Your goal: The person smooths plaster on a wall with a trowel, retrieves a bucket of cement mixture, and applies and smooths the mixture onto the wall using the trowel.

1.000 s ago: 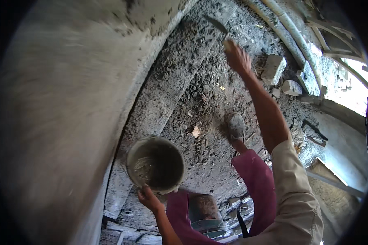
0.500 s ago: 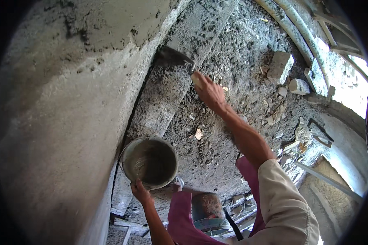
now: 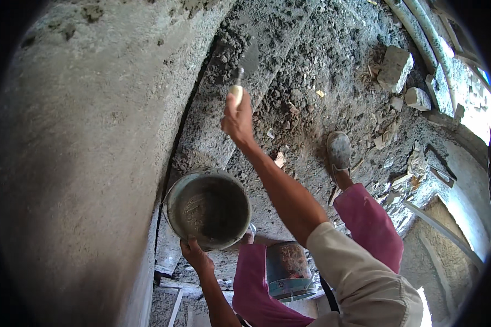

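Note:
My right hand (image 3: 238, 119) is closed round the pale handle of a trowel (image 3: 249, 60). The trowel's grey blade points away from me, over the far part of a plank-like strip (image 3: 207, 128) along the wall's foot. Dark, crumbly mortar (image 3: 225, 57) lies beside the blade. My left hand (image 3: 197, 256) grips the near rim of a grey bucket (image 3: 240, 188), fingers partly hidden by it. The bucket tilts so that its inside shows, with only a thin residue on the bottom. To the left rises a grey plastered wall (image 3: 103, 163).
Rubble covers the ground (image 3: 305, 109). A large broken block (image 3: 395, 68) and a smaller one (image 3: 418, 99) lie at the far right, near two long pipes (image 3: 414, 32). A second bucket (image 3: 289, 264) stands between my legs. My shoe (image 3: 339, 150) is on the rubble.
My right hand and the trowel have swung left, and the blade has turned to point away from me. Dark mortar now shows on the strip. My left hand still holds the bucket.

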`<state>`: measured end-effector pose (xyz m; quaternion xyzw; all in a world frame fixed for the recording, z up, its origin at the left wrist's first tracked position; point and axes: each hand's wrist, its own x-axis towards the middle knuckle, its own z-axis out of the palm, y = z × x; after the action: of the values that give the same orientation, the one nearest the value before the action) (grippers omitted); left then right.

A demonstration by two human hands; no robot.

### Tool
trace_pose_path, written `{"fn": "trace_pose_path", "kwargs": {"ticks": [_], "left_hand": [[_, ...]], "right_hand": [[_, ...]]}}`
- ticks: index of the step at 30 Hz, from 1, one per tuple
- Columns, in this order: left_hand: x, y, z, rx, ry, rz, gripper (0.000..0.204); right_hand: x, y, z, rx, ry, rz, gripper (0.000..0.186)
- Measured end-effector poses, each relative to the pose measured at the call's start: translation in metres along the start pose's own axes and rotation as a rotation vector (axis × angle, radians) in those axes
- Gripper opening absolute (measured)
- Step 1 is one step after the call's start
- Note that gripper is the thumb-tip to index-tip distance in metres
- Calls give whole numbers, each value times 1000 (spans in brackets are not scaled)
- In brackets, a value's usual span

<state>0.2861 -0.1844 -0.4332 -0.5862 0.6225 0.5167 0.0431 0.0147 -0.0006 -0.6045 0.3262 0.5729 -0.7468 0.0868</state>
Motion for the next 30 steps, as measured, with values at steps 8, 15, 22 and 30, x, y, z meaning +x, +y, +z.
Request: {"fn": "trace_pose_path", "kwargs": {"ticks": [8,15,22,30], "left_hand": [[-4,-7,3,157,-57,-17,44],[-58,18,-18,199,-145,-83,36],[-194,151,-101,445,-151,324,26],[-312,250,-199,51,-42,315,17]], "right_hand": [[27,-36,17,147,-50,-17,35],[-113,-181,-76,213,-396,195,38],[-290,-401,-129,291,-393,188,42],[-396,-603,-100,524,-470,26,44]]}}
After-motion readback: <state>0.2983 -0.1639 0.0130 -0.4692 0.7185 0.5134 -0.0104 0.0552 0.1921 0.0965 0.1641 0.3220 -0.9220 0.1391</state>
